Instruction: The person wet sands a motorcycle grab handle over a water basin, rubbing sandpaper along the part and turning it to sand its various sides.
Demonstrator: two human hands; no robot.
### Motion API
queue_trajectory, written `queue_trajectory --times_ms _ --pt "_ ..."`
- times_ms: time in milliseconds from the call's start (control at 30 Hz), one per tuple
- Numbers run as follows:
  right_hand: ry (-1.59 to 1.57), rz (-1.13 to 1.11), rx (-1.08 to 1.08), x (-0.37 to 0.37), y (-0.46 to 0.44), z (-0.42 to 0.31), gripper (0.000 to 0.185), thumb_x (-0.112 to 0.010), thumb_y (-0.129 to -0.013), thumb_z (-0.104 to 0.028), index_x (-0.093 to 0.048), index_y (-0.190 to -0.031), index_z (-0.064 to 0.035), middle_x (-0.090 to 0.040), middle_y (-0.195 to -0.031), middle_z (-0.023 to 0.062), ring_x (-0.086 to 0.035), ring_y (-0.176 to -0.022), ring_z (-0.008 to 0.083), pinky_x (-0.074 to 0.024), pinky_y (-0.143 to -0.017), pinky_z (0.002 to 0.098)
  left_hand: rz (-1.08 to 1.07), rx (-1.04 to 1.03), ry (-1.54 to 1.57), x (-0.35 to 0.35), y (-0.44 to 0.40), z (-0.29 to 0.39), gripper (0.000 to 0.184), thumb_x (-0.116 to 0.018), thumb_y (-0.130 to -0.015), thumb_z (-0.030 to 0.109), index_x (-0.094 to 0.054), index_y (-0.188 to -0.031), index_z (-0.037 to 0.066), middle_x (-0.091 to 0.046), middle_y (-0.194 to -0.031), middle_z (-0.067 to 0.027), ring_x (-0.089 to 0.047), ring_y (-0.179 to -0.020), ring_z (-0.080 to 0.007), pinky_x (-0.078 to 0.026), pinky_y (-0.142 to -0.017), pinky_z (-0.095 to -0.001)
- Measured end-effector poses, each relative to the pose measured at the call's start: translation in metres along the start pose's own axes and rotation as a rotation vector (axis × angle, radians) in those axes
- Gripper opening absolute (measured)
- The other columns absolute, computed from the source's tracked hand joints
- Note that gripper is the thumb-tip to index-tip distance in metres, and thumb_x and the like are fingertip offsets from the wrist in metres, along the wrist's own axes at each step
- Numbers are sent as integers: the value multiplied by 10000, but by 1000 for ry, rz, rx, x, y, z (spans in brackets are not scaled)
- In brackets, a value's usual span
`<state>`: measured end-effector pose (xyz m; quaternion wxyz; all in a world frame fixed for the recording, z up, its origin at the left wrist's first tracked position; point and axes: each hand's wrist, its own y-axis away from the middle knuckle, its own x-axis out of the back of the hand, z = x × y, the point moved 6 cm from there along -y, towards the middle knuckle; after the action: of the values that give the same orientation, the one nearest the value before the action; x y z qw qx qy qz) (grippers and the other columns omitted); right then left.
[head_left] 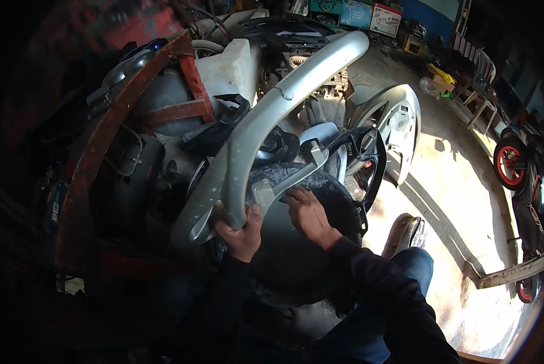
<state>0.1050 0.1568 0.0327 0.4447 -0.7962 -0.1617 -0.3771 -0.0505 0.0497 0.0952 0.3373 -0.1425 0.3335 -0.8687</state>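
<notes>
A long, curved silver plastic panel (254,130), like a motorcycle body trim, rises from my lap toward the upper right. My left hand (240,233) is closed around its lower end, thumb on the near side. Below it is a dark round tub or drum top (290,255). My right hand (310,215) is over this round surface, its fingers bent and close to a pale silver strip-shaped part (290,183). Whatever those fingertips pinch, if anything, is hidden.
A red metal frame (126,91) stands at left. Beyond the tub are black plastic parts (369,158) and another silver panel (399,130). A motorcycle with red wheels (511,162) is at right, near a long metal piece (514,272) on the floor.
</notes>
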Motion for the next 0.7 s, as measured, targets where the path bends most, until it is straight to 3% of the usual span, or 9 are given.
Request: queue_trajectory --times_ms 33,100,200,333,400,467,533,567,700 --pt "22 7 -65 1 2 15 246 -583 -830 -51 -683 -1054 -62 -661 -1089 143 -595 -1106 343 -469 -969 436 -6 -17 -18 -2 -5 10 336 -678 -915 168 -499 -661 38 -498 -563 -25 -488 -469 -104 -388 -438 -275" --pt "13 -35 -225 19 -5 42 230 -562 -844 -45 -673 -1045 -36 -657 -1060 165 -603 -1059 364 -486 -914 448 83 145 255 3 -13 20 385 -671 -915 179 -460 -617 58 -469 -529 -16 -476 -458 -104 -385 -440 -275" --pt "-214 27 -379 49 -14 40 242 -543 -850 -5 -646 -1069 -1 -653 -1037 183 -619 -971 383 -505 -866 462 49 4 61 14 -14 18 434 -670 -911 177 -413 -576 77 -441 -505 -9 -451 -440 -101 -374 -436 -274" --pt "-166 90 -243 64 -15 21 325 -542 -819 57 -632 -1126 -2 -648 -1090 186 -614 -1051 381 -513 -886 436 6 140 240 12 -13 29 450 -666 -909 184 -401 -560 83 -424 -491 -9 -430 -423 -102 -362 -430 -274" --pt "-39 71 -6 55 -11 2 362 -552 -811 58 -629 -1159 -7 -635 -1161 178 -605 -1110 368 -512 -924 423 52 343 378 9 -4 25 438 -656 -911 192 -413 -564 79 -418 -491 -8 -417 -415 -101 -350 -420 -278" --pt "-116 -93 -81 34 4 0 379 -564 -806 32 -627 -1177 -14 -615 -1207 174 -574 -1173 366 -488 -991 430 40 397 421 6 8 9 426 -656 -908 194 -429 -570 69 -424 -488 -14 -440 -413 -112 -371 -426 -284" --pt "44 -153 -58 3 37 17 385 -565 -812 12 -622 -1191 -22 -606 -1237 170 -560 -1202 361 -475 -1019 421 26 365 496 1 18 -12 242 -692 -893 118 -510 -753 42 -537 -587 -25 -514 -451 -101 -418 -425 -264" --pt "44 -156 -68 -4 46 24 385 -565 -812 12 -622 -1191 -22 -606 -1237 170 -560 -1202 361 -475 -1019 421 43 380 362 -4 13 -6 376 -656 -887 168 -469 -587 41 -475 -492 -40 -507 -421 -141 -436 -465 -293" --pt "90 -213 -115 -30 67 56 413 -560 -833 -21 -600 -1243 -43 -592 -1279 169 -543 -1235 363 -450 -1051 416 -59 407 243 -34 28 -40 298 -661 -882 151 -517 -649 33 -542 -541 -50 -557 -487 -128 -456 -494 -289"
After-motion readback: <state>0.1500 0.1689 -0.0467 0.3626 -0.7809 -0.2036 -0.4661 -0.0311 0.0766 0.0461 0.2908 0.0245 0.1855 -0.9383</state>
